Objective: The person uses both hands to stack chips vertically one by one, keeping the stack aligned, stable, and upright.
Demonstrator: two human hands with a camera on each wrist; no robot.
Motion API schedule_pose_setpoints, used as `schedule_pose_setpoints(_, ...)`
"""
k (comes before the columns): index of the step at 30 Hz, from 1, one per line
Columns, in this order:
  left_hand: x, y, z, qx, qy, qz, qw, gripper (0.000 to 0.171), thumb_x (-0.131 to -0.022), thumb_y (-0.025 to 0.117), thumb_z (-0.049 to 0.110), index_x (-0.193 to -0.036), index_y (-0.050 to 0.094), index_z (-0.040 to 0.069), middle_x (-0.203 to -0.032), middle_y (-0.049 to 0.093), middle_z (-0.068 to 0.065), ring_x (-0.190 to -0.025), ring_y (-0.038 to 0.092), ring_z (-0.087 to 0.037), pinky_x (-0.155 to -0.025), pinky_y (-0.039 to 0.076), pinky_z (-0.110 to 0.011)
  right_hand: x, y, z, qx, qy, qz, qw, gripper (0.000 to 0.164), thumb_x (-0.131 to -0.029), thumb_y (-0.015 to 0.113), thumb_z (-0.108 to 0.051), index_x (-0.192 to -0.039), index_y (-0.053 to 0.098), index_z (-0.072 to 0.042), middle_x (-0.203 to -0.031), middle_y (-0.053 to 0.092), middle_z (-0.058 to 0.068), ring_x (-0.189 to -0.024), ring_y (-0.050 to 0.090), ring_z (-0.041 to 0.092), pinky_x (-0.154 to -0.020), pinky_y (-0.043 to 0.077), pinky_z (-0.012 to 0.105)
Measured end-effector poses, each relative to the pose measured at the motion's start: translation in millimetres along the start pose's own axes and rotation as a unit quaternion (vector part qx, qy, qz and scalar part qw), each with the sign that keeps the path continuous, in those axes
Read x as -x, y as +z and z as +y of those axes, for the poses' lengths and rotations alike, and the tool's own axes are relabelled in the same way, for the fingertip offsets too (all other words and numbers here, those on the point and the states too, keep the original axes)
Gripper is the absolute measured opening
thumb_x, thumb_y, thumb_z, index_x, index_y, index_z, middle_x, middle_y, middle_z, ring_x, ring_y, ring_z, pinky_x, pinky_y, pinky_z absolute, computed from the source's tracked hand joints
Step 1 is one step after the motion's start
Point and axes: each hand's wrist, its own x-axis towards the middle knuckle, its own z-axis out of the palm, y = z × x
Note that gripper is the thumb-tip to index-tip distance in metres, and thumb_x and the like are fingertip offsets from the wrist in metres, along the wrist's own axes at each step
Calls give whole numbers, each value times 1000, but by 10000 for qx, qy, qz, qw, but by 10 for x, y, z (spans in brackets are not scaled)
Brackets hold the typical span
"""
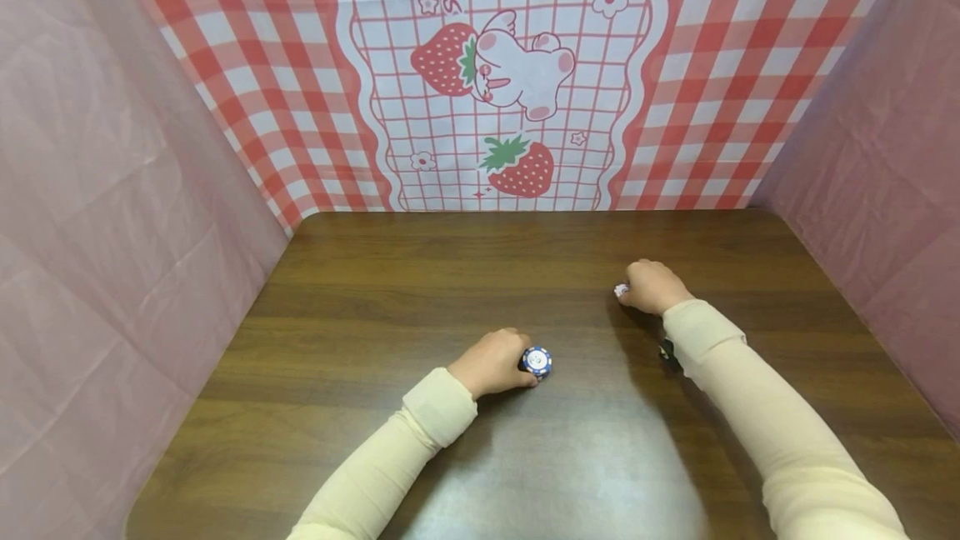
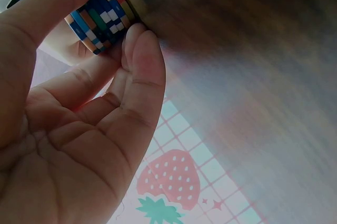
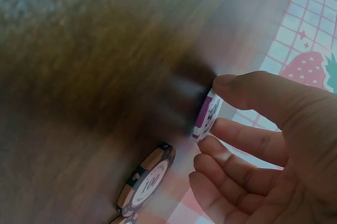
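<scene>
My left hand [image 1: 495, 363] grips the sides of a short stack of poker chips [image 1: 537, 361] near the middle of the table. A blue-and-white chip tops the stack. Its layered blue, green and orange edges show in the left wrist view, with the thumb and fingertips around the stack [image 2: 102, 21]. Farther back and to the right, my right hand [image 1: 654, 286] pinches a white-and-purple poker chip [image 3: 207, 114] between thumb and index finger, at the tabletop. Beside it in the right wrist view lies a black-and-orange poker chip [image 3: 147, 179].
Part of another chip [image 3: 125, 220] shows at the bottom edge of the right wrist view. A dark chip [image 1: 666, 354] is partly hidden by the right sleeve. The brown wooden table [image 1: 420, 265] meets a strawberry-print cloth [image 1: 525, 90] behind; pink curtains [image 1: 112, 148] hang at both sides.
</scene>
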Motion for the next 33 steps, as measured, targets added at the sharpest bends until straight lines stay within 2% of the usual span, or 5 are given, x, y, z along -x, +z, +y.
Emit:
schedule_pose_setpoints(6, 0, 3, -1, 31, -8, -7, 10000, 29, -69, 75, 35, -84, 63, 13, -79, 60, 4, -74, 56, -12, -66, 45, -25, 17, 26, -25, -33, -164, 70, 9998, 22, -74, 66, -19, -62, 52, -7, -68, 51, 9, -64, 43, 23, -60, 38, 40)
schedule_pose_setpoints(12, 2, 5, -2, 42, -7, -14, 10000, 29, -69, 75, 35, -84, 63, 13, -78, 60, 4, -74, 56, -11, -66, 45, -25, 53, 39, -96, -67, -435, 299, 9986, 17, -70, 68, -21, -69, 58, -7, -71, 53, 7, -66, 45, 22, -61, 38, 38)
schedule_pose_setpoints(19, -2, 10, -7, 18, 6, -12, 10000, 29, -69, 75, 36, -83, 62, 14, -78, 59, 4, -74, 55, -11, -65, 45, -25, 124, 52, -242, -136, -714, 545, 9959, 26, -69, 69, -22, -86, 66, -2, -82, 60, 11, -76, 55, 26, -69, 44, 43)
schedule_pose_setpoints(24, -2, 14, -10, 13, 7, -19, 10000, 29, -69, 75, 36, -83, 62, 14, -78, 59, 4, -74, 55, -11, -65, 45, -25, 184, 51, -377, -192, -909, 665, 9935, 30, -69, 70, -23, -90, 67, -1, -84, 61, 11, -81, 55, 30, -73, 44, 44)
schedule_pose_setpoints(33, -8, 13, -7, 18, 22, 7, 10000, 29, -69, 75, 35, -83, 62, 14, -78, 60, 4, -74, 56, -12, -66, 45, -26, 263, 50, -585, -268, -1186, 815, 9892, 31, -70, 72, -27, -90, 68, -4, -83, 59, 8, -77, 54, 24, -71, 44, 40)
